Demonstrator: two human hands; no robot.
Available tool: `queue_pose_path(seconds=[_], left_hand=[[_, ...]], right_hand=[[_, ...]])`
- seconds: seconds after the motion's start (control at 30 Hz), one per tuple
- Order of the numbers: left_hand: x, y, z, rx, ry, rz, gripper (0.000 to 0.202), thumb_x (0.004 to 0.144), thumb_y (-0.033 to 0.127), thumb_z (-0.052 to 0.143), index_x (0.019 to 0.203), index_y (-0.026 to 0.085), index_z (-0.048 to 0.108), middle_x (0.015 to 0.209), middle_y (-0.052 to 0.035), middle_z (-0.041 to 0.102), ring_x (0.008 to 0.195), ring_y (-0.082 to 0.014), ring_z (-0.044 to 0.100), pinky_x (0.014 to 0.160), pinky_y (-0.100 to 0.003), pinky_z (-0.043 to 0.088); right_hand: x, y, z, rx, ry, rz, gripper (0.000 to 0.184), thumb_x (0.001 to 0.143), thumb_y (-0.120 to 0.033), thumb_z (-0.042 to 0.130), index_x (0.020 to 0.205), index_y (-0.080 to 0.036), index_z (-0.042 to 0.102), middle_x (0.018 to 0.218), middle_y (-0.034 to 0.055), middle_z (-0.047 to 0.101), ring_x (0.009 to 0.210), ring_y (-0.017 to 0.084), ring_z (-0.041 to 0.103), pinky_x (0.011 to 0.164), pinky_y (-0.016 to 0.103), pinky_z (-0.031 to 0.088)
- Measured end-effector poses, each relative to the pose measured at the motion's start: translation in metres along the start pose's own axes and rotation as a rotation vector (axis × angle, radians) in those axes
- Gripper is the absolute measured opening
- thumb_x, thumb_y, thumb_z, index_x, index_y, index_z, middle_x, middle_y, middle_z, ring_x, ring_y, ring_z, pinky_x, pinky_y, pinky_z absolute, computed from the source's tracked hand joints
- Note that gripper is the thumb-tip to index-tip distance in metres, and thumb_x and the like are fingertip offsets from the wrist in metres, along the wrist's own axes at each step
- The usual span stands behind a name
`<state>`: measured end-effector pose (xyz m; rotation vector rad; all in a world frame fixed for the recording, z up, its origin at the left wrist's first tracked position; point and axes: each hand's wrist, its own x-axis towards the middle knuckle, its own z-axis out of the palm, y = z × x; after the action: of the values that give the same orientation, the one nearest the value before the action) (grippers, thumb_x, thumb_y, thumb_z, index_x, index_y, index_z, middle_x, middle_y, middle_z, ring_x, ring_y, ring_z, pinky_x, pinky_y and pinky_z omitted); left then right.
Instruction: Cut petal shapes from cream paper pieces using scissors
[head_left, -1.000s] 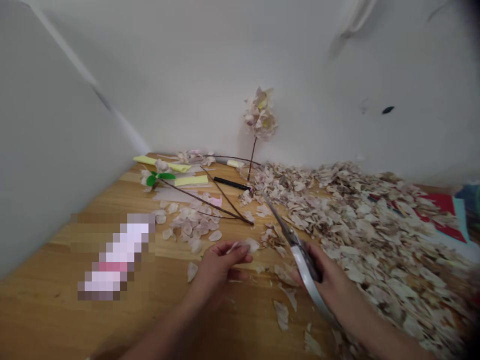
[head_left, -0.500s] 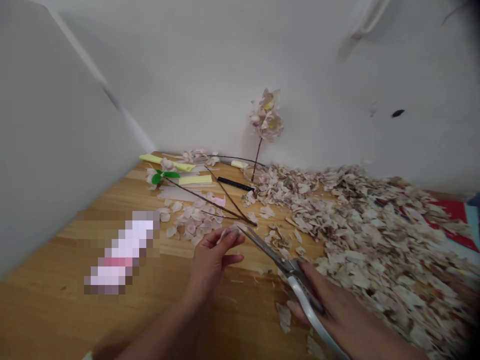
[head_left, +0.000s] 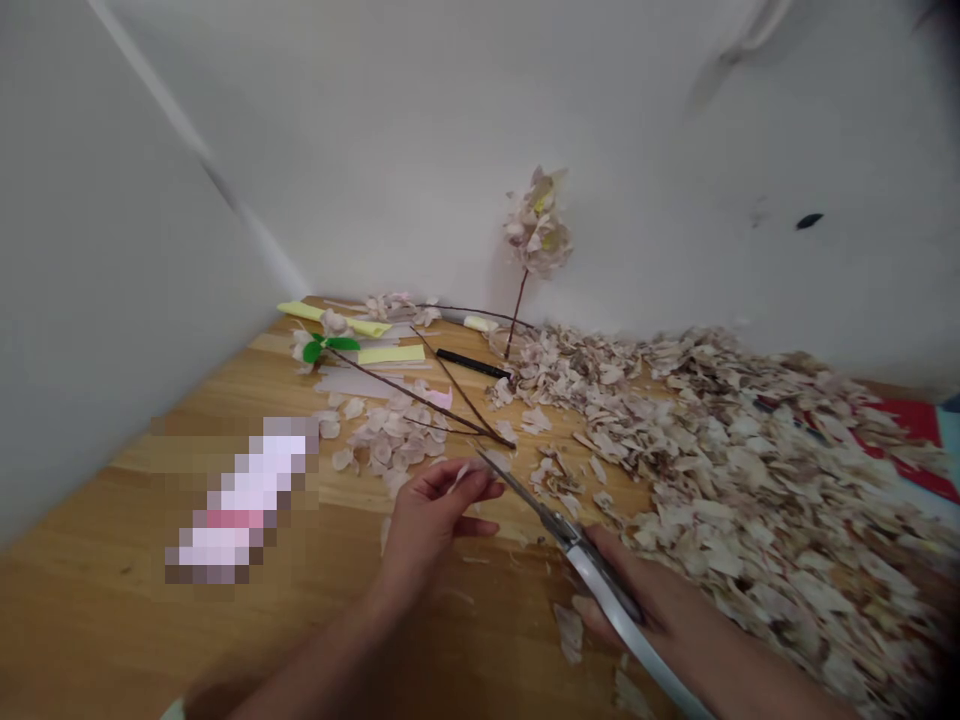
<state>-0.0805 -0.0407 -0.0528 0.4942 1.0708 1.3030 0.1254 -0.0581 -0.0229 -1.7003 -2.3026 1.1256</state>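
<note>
Between the thumb and forefinger of my left hand (head_left: 442, 515) is a small pale petal (head_left: 466, 468), partly hidden by the fingers. My right hand (head_left: 645, 590) is wrapped round the handles of a pair of scissors (head_left: 559, 525). Their blades point up and to the left, with the tips just beside the pinched petal; they look almost closed. Beyond my left hand lies a small heap of whitish petals (head_left: 397, 435). A brown forked twig (head_left: 450, 408) with a white blossom and green leaves (head_left: 328, 347) rests behind that heap.
A broad heap of dry petals (head_left: 720, 480) covers the wooden table's right side. A blossom branch (head_left: 538, 225) stands against the wall. Near it lie a black pen (head_left: 472, 363) and yellow paper strips (head_left: 390, 354). A blurred-out pale object (head_left: 244, 505) is on the left.
My left hand has shifted slightly right with the petal. The scissor blades have come closer together, and the right hand has moved a little to the left.
</note>
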Motion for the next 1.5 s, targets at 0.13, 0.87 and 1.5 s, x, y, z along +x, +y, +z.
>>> queue_pose_path(seconds=[0.13, 0.87, 1.5], left_hand=[[0.000, 0.001, 0.001, -0.040, 0.013, -0.033, 0.014, 0.062, 0.021, 0.074, 0.074, 0.016, 0.068, 0.073, -0.0011, 0.069, 0.073, -0.0152, 0.067, 0.041, -0.014, 0.051], [0.002, 0.006, -0.001, -0.032, -0.107, -0.061, 0.014, 0.065, 0.026, 0.071, 0.072, 0.014, 0.069, 0.070, -0.0026, 0.069, 0.069, -0.0180, 0.068, 0.038, -0.017, 0.052], [0.002, 0.012, -0.006, 0.101, -0.250, -0.204, 0.018, 0.062, 0.028, 0.072, 0.074, 0.014, 0.070, 0.077, -0.0079, 0.072, 0.073, -0.0222, 0.069, 0.038, -0.018, 0.049]], right_hand=[[-0.001, 0.006, 0.002, 0.019, 0.011, -0.010, 0.035, 0.078, -0.049, 0.048, 0.100, -0.024, 0.057, 0.088, 0.0046, 0.069, 0.083, 0.026, 0.063, 0.065, 0.032, 0.049], [-0.001, 0.014, -0.013, 0.036, -0.009, -0.034, 0.037, 0.069, -0.048, 0.052, 0.094, -0.023, 0.064, 0.090, 0.0061, 0.070, 0.085, 0.028, 0.064, 0.070, 0.034, 0.052], [-0.001, 0.051, -0.021, -0.005, -0.059, 0.036, 0.066, 0.066, -0.055, 0.058, 0.121, -0.019, 0.055, 0.124, 0.0084, 0.057, 0.113, 0.033, 0.051, 0.094, 0.040, 0.042]])
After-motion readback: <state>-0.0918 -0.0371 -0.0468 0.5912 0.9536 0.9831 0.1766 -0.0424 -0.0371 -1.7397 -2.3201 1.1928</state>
